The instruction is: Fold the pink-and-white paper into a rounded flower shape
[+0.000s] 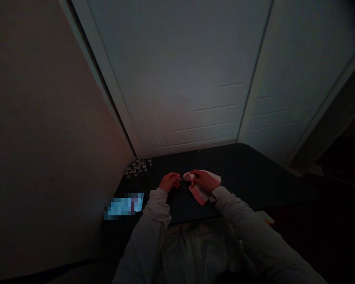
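Observation:
The scene is very dark. My left hand (169,182) rests on a black table (242,165) with its fingers curled, pinching a small object that I cannot make out. My right hand (205,180) is closed on a pink and white cloth (199,193), which hangs down under the palm onto the table. The two hands almost meet at the fingertips. Both arms wear light grey sleeves.
A cluster of several small shiny glass items (137,167) sits at the table's back left corner by the wall. A blurred blue patch (124,206) lies at the table's left front. White panelled doors (195,79) rise behind the table.

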A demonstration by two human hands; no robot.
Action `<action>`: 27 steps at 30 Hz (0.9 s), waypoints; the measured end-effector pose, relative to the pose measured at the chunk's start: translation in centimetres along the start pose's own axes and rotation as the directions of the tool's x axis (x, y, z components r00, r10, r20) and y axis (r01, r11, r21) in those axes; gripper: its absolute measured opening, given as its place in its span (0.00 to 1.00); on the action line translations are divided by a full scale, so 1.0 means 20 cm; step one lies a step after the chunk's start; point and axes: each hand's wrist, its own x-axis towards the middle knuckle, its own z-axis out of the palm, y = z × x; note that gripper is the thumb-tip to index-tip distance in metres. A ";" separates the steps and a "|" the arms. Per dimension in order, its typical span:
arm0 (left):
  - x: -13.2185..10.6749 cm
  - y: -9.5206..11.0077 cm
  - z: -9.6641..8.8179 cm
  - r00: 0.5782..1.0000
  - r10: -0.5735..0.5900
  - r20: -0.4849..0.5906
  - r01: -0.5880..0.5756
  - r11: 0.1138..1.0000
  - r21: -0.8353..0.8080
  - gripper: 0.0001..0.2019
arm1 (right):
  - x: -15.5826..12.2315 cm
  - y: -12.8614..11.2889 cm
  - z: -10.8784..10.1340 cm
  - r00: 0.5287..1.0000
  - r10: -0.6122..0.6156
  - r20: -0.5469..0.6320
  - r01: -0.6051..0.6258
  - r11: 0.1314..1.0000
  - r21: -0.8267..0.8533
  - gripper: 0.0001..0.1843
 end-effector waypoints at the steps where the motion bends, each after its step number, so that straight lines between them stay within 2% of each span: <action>1: 0.00 0.00 0.00 1.000 -0.001 -0.003 0.001 1.000 -0.004 0.12 | 0.00 0.00 0.00 1.000 -0.005 -0.005 0.005 1.000 0.011 0.14; 11: -0.01 0.01 0.00 0.999 -0.003 -0.032 0.001 0.998 -0.065 0.15 | 0.00 -0.01 -0.01 0.998 -0.059 0.030 0.055 0.991 0.118 0.19; 20: -0.01 0.01 -0.01 0.998 -0.031 -0.059 0.020 0.985 -0.172 0.13 | 0.02 0.05 0.01 1.000 0.013 0.023 -0.018 0.972 0.233 0.16; 27: -0.02 0.03 0.00 0.997 -0.031 -0.075 0.015 0.981 -0.194 0.12 | 0.02 0.07 0.04 0.996 0.086 -0.007 -0.080 0.951 0.300 0.21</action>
